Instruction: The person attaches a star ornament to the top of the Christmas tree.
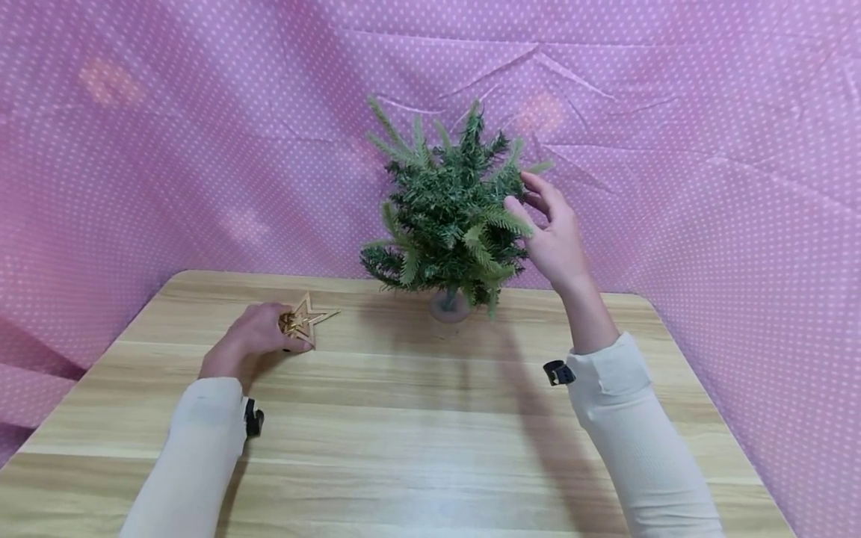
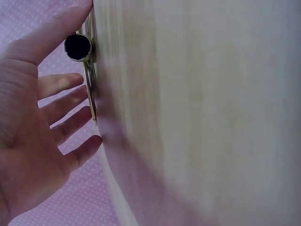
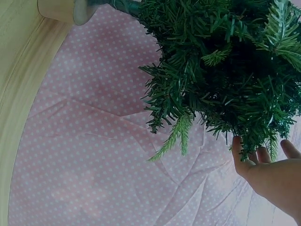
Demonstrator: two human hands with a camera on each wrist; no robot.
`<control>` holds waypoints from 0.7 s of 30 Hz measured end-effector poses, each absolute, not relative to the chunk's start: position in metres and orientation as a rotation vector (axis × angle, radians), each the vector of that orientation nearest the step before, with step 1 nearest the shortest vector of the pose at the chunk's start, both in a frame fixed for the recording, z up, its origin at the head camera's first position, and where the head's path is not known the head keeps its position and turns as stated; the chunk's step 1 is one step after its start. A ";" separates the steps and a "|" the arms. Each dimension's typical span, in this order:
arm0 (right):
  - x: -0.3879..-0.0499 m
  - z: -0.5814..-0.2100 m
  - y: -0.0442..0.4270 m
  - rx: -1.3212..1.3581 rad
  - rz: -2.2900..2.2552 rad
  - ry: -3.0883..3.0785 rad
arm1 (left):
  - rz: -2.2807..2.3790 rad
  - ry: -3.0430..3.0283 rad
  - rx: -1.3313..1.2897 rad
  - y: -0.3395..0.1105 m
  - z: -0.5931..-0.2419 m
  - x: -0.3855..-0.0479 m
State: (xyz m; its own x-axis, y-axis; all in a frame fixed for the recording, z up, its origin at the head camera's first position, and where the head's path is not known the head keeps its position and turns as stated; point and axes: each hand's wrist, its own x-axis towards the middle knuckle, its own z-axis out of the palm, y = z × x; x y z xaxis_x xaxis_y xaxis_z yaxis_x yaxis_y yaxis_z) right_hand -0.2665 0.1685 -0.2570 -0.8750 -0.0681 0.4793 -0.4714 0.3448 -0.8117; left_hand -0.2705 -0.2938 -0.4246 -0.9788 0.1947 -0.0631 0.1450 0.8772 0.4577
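The Christmas tree (image 1: 447,202) stands by its base (image 1: 449,306) on the far part of the counter (image 1: 403,433), right of the middle. Left of it, well apart and a little nearer, is the star ornament (image 1: 307,326), with the left hand (image 1: 258,329) around its left side. The right hand (image 1: 557,237) is at the tree's right side. Cloth (image 1: 222,164) hangs behind, left and right.

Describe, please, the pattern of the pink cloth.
The cloth has pale dots, clearest in the right wrist view.

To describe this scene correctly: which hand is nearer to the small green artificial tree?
Right. The right hand is at the tree, on its right side; the left hand is farther away, to the left, at the gold star-shaped ornament.
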 end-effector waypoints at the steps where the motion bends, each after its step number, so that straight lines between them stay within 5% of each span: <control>1: -0.267 -0.257 0.169 0.474 1.544 -2.252 | 0.696 2.945 0.269 -0.294 -0.425 -0.271; 21: -0.266 -0.259 0.169 0.488 1.544 -2.252 | 0.698 2.948 0.188 -0.289 -0.421 -0.280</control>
